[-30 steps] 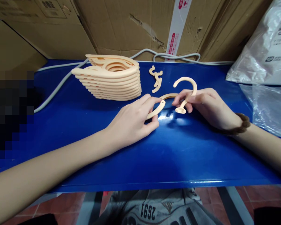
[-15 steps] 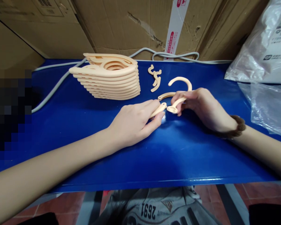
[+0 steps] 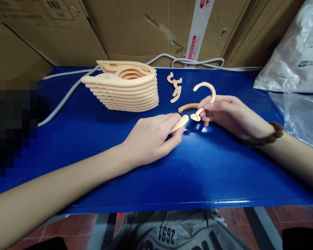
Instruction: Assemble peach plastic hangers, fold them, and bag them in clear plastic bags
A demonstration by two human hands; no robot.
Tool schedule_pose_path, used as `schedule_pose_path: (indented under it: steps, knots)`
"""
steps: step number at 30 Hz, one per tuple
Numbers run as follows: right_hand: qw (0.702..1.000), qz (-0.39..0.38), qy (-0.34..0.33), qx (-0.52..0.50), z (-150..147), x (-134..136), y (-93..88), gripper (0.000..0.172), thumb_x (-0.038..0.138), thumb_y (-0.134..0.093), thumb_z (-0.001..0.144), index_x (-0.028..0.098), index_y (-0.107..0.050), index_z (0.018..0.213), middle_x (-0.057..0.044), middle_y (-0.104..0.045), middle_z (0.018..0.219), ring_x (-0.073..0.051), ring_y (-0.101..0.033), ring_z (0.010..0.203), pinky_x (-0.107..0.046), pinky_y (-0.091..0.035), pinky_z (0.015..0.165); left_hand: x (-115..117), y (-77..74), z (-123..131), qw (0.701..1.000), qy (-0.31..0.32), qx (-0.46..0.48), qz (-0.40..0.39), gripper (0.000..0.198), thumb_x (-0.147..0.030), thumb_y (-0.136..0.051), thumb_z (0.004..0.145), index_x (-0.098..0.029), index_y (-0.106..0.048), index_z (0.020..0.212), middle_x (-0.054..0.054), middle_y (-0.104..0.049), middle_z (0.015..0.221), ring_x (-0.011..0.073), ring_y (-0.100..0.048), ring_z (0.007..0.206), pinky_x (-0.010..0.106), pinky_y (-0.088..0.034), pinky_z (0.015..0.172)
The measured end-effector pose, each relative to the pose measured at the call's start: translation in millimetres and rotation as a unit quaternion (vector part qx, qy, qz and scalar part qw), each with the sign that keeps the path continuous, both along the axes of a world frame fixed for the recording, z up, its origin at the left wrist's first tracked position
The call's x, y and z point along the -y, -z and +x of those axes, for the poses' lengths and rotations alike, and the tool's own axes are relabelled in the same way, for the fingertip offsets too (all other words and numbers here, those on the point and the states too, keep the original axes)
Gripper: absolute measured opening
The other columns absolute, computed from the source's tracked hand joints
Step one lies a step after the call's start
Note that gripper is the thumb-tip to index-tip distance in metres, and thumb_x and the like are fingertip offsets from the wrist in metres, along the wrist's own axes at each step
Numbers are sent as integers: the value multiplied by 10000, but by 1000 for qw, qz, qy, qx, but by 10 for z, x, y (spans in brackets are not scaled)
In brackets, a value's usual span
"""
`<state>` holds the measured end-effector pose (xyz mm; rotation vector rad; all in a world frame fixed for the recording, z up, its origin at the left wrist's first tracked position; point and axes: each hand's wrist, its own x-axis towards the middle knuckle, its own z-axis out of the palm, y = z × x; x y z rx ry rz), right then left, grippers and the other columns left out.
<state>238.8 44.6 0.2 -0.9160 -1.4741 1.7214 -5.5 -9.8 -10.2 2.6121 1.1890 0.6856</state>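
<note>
A beige hanger bar (image 3: 181, 123) is gripped between the thumb and fingers of the left hand (image 3: 153, 139), in front of and to the right of the hanger stack (image 3: 127, 93). A hanger hook (image 3: 213, 93) is pinched in the right hand (image 3: 226, 109), farther right of the stack; its cupped base (image 3: 195, 117) is held just beside the bar, apart from it. Right of the stack, a curved arm (image 3: 187, 106) is laid on the blue table (image 3: 172, 184); whether it is touched by the right fingers cannot be told. Small curved pieces (image 3: 176, 88) are clustered nearer the stack. Behind it, a taped cardboard box (image 3: 151, 38) is stood; far right, a translucent plastic bag (image 3: 289, 59) is placed. Neither container's contents can be made out.
</note>
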Motion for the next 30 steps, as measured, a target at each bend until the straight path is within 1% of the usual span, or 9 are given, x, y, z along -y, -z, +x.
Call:
schedule_pose_path:
  steps: [3, 6, 12, 16, 20, 22, 25, 28, 30]
  knots:
    - [1000, 4, 5, 4, 3, 5, -3, 88, 259, -775, 856, 181, -793, 893, -37, -731, 868, -99, -650, 744, -198, -564, 681, -2, 18, -5, 999, 10, 1, 38, 251, -259, -452, 1034, -119, -660, 1056, 22, -686, 874, 161, -607, 747, 267, -362, 616]
    - [1000, 2, 11, 8, -5, 16, -13, 91, 274, -802, 831, 191, -791, 866, -25, -722, 843, -107, -661, 755, -213, -568, 687, -6, 31, -6, 998, 19, -3, 66, 268, -255, -456, 1045, -104, -668, 1109, 32, -708, 916, 175, -616, 765, 282, -377, 626]
    - [1000, -4, 16, 3, -37, 15, -25, 206, 245, -846, 795, 192, -700, 931, 2, -706, 826, -96, -657, 712, -215, -574, 658, -20, 47, -15, 996, 38, 10, 85, 281, -254, -473, 1051, -100, -657, 1198, 41, -734, 1023, 193, -636, 850, 289, -419, 684]
    - [1000, 0, 25, 0, -44, 8, -26, 294, 249, -869, 766, 199, -604, 884, -2, -716, 842, -100, -661, 715, -226, -579, 675, -29, 47, -18, 995, 50, 14, 88, 261, -241, -491, 1046, -98, -658, 1187, 43, -735, 1032, 196, -624, 841, 298, -426, 687]
    - [1000, 7, 28, 6, -47, 7, -29, 347, 247, -886, 741, 200, -578, 894, 1, -711, 845, -90, -659, 693, -213, -571, 665, -28, 45, -9, 993, 62, 19, 96, 243, -236, -481, 1058, -99, -652, 1162, 52, -731, 1028, 195, -615, 847, 299, -412, 662]
    - [1000, 6, 19, 3, -49, 8, -31, 360, 243, -887, 740, 202, -593, 944, 9, -710, 838, -90, -661, 685, -213, -567, 655, -27, 48, -6, 992, 66, 19, 102, 248, -230, -475, 1064, -99, -637, 1197, 54, -729, 1031, 195, -617, 868, 294, -416, 665]
    - [1000, 7, 11, 4, -45, 15, -32, 448, 239, -878, 754, 207, -611, 1113, 19, -711, 839, -95, -665, 690, -219, -566, 656, -25, 56, -10, 993, 67, 14, 101, 267, -231, -463, 1072, -103, -617, 1250, 55, -727, 1045, 192, -621, 900, 284, -436, 690]
    - [1000, 19, 4, 12, -38, 29, -33, 550, 245, -846, 796, 214, -578, 1275, 21, -708, 856, -101, -671, 726, -224, -564, 674, -27, 64, -18, 993, 65, 13, 96, 286, -237, -443, 1082, -106, -605, 1279, 57, -725, 1050, 187, -628, 924, 275, -460, 736]
    - [999, 30, -9, 25, -35, 37, -34, 588, 252, -830, 815, 223, -555, 1334, 15, -709, 877, -111, -675, 755, -230, -562, 681, -31, 68, -21, 993, 62, 13, 96, 296, -242, -427, 1089, -107, -599, 1289, 61, -725, 1057, 185, -635, 947, 272, -471, 758]
